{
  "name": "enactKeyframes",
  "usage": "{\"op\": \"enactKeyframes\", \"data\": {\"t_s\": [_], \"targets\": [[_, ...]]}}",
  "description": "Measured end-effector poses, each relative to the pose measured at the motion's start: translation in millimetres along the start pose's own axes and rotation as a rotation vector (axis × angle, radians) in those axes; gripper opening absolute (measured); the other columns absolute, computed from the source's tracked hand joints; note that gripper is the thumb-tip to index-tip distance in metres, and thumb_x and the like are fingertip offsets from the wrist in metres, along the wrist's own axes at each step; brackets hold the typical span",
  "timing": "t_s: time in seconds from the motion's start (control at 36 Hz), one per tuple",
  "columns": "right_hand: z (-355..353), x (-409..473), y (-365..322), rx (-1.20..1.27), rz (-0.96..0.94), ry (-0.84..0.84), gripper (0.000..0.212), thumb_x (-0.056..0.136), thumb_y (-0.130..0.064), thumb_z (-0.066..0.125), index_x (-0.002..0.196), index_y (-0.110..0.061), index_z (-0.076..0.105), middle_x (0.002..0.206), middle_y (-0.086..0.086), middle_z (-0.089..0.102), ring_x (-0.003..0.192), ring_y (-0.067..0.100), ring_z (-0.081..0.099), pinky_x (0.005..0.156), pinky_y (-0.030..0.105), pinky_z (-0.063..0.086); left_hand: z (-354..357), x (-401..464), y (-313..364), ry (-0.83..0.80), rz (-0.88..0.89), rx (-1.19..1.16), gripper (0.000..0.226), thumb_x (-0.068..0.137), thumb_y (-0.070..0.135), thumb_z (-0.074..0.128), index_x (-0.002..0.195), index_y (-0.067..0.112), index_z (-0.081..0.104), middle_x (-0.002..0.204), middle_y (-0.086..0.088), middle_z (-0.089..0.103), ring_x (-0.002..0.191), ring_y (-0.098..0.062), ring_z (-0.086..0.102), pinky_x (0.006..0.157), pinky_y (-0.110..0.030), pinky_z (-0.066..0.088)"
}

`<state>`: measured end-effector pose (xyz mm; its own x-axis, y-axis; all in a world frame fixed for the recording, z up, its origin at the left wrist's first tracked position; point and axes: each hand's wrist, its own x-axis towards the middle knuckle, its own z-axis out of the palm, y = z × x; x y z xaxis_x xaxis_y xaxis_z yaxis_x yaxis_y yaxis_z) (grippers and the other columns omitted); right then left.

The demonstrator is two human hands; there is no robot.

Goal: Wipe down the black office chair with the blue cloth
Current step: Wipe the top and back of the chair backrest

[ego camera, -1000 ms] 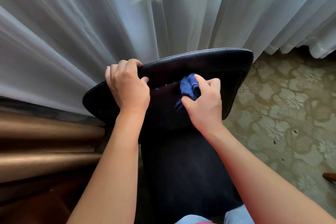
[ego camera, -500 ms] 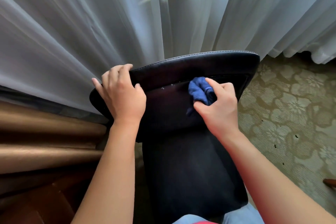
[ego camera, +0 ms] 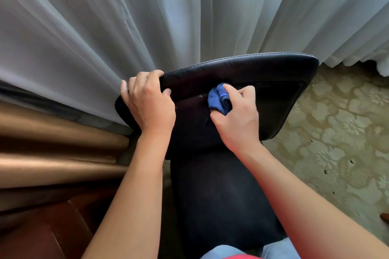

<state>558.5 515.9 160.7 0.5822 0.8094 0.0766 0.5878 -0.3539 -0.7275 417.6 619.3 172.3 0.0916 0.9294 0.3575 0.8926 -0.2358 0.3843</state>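
The black office chair (ego camera: 273, 82) stands with its back toward me, its padded top edge just in front of the curtains. My left hand (ego camera: 149, 103) grips the left end of that top edge, fingers curled over it. My right hand (ego camera: 237, 120) holds the bunched blue cloth (ego camera: 217, 99) and presses it against the chair back just below the top pad, near the middle. Most of the cloth is hidden in my palm.
White sheer curtains (ego camera: 105, 27) hang right behind the chair. Brown drapes (ego camera: 52, 153) and a reddish-brown leather surface (ego camera: 42, 233) fill the lower left. Patterned beige carpet (ego camera: 336, 132) spreads to the right.
My right hand with the cloth slid right along the chair back, then back left toward my left hand. My left hand kept its grip on the top edge.
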Motion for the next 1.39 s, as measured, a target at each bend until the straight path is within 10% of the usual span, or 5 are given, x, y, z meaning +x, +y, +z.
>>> {"op": "enactKeyframes", "data": {"t_s": [0.33,0.47,1.03,1.39], "targets": [[-4.3,-18.9,-7.9,0.137,-0.09,-0.085,0.06,0.067,-0.016,0.076,0.125,-0.025,0.064,0.098,-0.004,0.046,0.081,0.007,0.051,0.076,0.02,0.048,-18.3,-10.5,-11.2,-0.116,0.003,-0.003,0.051,0.08,0.017,0.078,0.127,0.024,0.06,0.126,0.004,0.061,0.125,-0.025,0.048,0.12,-0.064,0.013],[-18.7,-14.7,5.1,0.103,-0.017,0.021,0.057,0.072,-0.018,0.079,0.127,-0.025,0.064,0.098,-0.005,0.045,0.084,0.002,0.051,0.074,0.0,0.037,-27.8,-9.8,-30.2,-0.085,-0.174,0.014,0.05,0.083,0.02,0.076,0.13,0.023,0.059,0.132,-0.003,0.056,0.128,-0.031,0.046,0.112,-0.064,0.027],[35.3,-23.0,-36.1,0.101,-0.077,-0.188,0.057,0.075,-0.021,0.075,0.129,-0.025,0.059,0.106,-0.002,0.044,0.087,0.012,0.055,0.076,0.023,0.047,-19.6,-4.4,-45.1,-0.038,-0.233,-0.085,0.036,0.078,0.024,0.08,0.112,0.026,0.067,0.115,0.002,0.059,0.113,-0.025,0.052,0.092,-0.045,0.038],[26.6,-48.1,-8.0,0.181,0.048,-0.08,0.061,0.079,-0.021,0.078,0.136,-0.022,0.056,0.109,-0.005,0.044,0.093,-0.012,0.049,0.08,-0.005,0.032,-31.5,-26.6,-80.2,-0.105,-0.365,-0.306,0.041,0.09,0.008,0.064,0.128,0.022,0.058,0.126,-0.003,0.056,0.116,-0.027,0.053,0.1,-0.05,0.045]]}}
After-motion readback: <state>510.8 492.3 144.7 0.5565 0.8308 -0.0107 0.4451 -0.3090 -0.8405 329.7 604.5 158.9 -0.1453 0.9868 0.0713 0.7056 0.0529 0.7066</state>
